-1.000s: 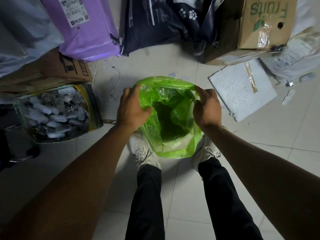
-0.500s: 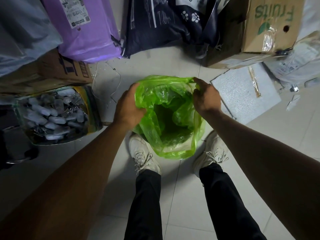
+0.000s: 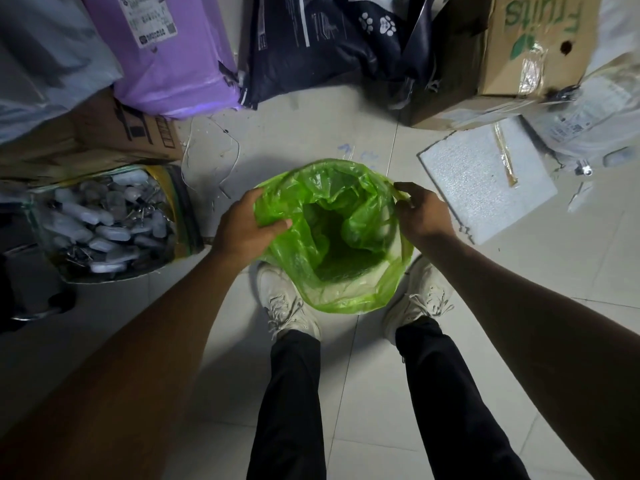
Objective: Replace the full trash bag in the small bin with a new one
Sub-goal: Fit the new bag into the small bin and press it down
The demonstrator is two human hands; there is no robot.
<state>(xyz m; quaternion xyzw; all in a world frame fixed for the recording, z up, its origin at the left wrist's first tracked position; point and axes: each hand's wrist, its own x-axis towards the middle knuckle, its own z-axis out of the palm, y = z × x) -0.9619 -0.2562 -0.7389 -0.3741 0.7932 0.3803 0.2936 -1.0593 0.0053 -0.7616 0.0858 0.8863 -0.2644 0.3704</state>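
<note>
On the pale tiled floor [image 3: 346, 133], between the person's two white sneakers [image 3: 287, 303], stands the small bin, hidden under a translucent green trash bag [image 3: 332, 237] whose mouth gapes open over a dark hollow. The left hand [image 3: 242, 230] grips the bag's left edge, thumb curled over the plastic. The right hand [image 3: 420, 216] pinches the right edge with bent fingers. Both bare forearms reach in from the lower corners, and black trouser legs run down to the bottom edge.

Clutter rings the floor. At left sits a clear container [image 3: 104, 223] packed with small whitish pieces, just beside a flattened brown carton [image 3: 104, 140]. Behind that lies a purple parcel [image 3: 166, 53] with a shipping label, then a dark bag printed with paw marks [image 3: 332, 43]. At upper right stands a cardboard box marked "Fruits" [image 3: 533, 46], with a white foam slab [image 3: 485, 178] lying flat near it. Thin grout lines cross the tiles, and a loose wire [image 3: 232, 150] curls beside the carton.
</note>
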